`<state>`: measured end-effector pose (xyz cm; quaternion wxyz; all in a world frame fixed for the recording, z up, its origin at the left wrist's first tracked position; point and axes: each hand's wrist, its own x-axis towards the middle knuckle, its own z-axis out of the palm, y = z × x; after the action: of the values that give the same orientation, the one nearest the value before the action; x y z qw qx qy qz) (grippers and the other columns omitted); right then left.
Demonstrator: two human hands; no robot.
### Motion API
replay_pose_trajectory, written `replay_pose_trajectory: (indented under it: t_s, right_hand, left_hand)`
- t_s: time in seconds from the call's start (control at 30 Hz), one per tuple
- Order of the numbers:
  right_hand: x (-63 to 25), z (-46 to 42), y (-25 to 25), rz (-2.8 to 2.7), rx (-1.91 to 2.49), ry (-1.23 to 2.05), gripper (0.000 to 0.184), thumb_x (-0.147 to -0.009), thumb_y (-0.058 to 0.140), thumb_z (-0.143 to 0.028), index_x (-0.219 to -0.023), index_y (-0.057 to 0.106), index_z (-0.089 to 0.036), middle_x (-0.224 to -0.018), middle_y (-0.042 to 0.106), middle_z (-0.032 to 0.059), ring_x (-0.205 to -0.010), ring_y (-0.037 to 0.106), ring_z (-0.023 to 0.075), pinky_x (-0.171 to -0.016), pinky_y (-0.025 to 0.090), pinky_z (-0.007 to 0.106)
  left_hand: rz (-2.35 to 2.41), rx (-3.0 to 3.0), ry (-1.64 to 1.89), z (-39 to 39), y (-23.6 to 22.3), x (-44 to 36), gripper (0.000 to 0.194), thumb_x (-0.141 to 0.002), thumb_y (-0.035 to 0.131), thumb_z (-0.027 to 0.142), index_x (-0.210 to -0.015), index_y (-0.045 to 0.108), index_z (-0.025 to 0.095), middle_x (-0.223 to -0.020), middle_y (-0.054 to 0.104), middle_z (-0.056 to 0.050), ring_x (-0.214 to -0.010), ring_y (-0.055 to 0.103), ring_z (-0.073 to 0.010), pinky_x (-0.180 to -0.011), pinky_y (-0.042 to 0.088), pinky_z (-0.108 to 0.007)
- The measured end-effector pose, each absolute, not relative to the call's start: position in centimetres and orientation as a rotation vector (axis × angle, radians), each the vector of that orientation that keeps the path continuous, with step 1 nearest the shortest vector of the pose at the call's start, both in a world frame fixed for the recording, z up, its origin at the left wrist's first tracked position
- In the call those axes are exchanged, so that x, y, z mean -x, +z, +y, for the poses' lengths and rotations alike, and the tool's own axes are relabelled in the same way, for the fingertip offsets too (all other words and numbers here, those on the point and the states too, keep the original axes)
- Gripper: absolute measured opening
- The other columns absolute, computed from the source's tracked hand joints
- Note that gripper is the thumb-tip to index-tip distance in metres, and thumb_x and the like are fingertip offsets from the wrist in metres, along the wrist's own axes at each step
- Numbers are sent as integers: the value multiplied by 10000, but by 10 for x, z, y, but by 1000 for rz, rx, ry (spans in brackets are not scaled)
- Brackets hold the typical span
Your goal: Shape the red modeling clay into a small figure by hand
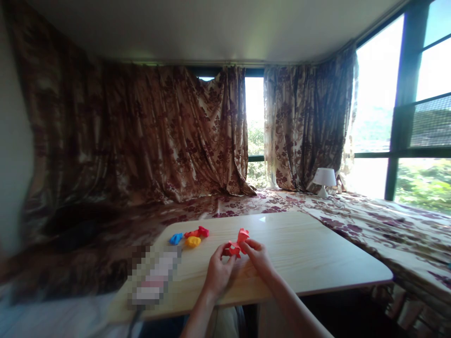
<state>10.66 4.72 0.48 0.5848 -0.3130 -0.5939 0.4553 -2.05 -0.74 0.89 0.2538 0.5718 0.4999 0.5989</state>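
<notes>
Both hands meet over the middle of a light wooden table (pixel 317 253). My left hand (pixel 217 272) and my right hand (pixel 258 257) pinch a small folded red paper piece (pixel 238 242) between their fingertips, just above the tabletop. Further left on the table lie three small folded paper pieces: a blue one (pixel 175 238), a red one (pixel 198 232) and a yellow one (pixel 192 241). They are a hand's width away from my left hand.
A blurred-out object (pixel 155 279) lies on the table's left part. Around the table spreads a floral cloth (pixel 369 211), with a small white lamp (pixel 324 180) at the back right. Patterned curtains (pixel 158 131) and large windows (pixel 423 117) close the room.
</notes>
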Motion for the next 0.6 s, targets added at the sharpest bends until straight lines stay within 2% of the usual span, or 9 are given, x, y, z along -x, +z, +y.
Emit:
replay_pose_trajectory:
  t_s: [0.17, 0.33, 0.6]
  right_hand:
    - [-105, 46, 4, -1389, 760, 1040, 385, -619, 678, -506, -616, 662, -121, -573, 596, 27, -574, 514, 154, -556, 396, 256]
    - [-103, 44, 5, -1413, 757, 1014, 421, -602, 686, -530, -679, 693, -116, -639, 641, 60, -611, 557, 185, -563, 428, 276]
    - [-101, 46, -2, -1509, 709, 1036, 371, -614, 687, -494, -636, 654, -125, -612, 604, 29, -609, 543, 167, -554, 422, 258]
  left_hand:
    - [1375, -1489, 1638, -4, 4, 22, 343, -688, 616, 332, -984, 560, 170, -789, 679, -38, -794, 629, -179, -819, 422, -325]
    - [1403, -1359, 1654, -2, 0, 23, 377, -681, 618, 345, -989, 473, 183, -702, 642, -6, -693, 626, -170, -685, 445, -282]
    - [1409, -1295, 1648, -2, -2, 23, 313, -688, 548, 211, -983, 449, 182, -613, 599, 20, -607, 619, -162, -582, 442, -243]
